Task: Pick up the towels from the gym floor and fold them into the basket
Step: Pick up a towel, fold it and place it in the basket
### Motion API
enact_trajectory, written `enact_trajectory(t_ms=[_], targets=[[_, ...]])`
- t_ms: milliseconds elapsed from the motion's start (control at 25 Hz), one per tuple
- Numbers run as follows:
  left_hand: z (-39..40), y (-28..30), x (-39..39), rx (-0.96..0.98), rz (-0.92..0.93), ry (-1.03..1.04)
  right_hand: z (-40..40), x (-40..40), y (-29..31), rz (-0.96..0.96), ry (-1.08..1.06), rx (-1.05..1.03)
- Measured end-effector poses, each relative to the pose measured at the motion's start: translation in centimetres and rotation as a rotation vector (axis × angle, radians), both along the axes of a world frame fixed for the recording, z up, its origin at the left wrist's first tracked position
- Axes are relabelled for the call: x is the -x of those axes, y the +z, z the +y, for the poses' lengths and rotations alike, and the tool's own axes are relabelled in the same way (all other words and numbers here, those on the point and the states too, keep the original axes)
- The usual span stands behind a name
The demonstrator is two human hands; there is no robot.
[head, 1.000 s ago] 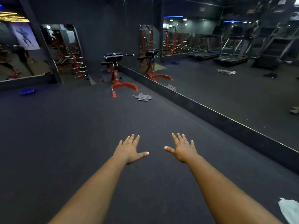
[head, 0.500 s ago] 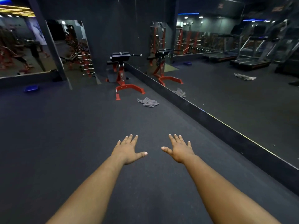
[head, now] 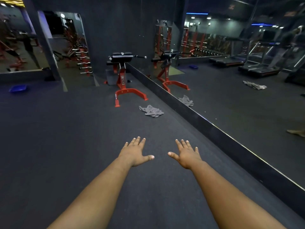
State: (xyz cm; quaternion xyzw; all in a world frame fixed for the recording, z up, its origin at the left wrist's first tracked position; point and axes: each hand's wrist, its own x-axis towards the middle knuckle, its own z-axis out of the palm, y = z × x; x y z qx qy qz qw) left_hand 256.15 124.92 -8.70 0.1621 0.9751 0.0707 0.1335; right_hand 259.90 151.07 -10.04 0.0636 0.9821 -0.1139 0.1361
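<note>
Above the dark gym floor point(head: 66, 146), left hand point(head: 135, 153) and right hand point(head: 187, 156) spread flat, empty, grey towel point(head: 151, 111) ahead

We log a dark, speckled rubber floor point(head: 69, 146). Directly on it: one crumpled grey towel point(head: 151, 111), just in front of the red foot of an exercise bench point(head: 125, 83) that stands on the floor beside the wall mirror's base point(head: 214, 129). A blue basket point(head: 17, 88) sits on the floor far left, well apart from the towel.
</note>
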Motion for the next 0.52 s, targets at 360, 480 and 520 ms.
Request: enact_trajectory(t_ms=[360,480,520], targets=[[1.6,-0.3,23.2,0.024,-0.043,-0.009,1.2,22.8,0.1,-0.01,-0.008,0.01],[3.5,-1.4,31.9,0.028,-0.057,0.025,3.3,31.7,-1.3,-0.015,0.008,0.018],[4.3,-1.7,34.7,0.025,-0.071,0.037,4.1,34.7,-1.7,-0.021,0.016,0.019]])
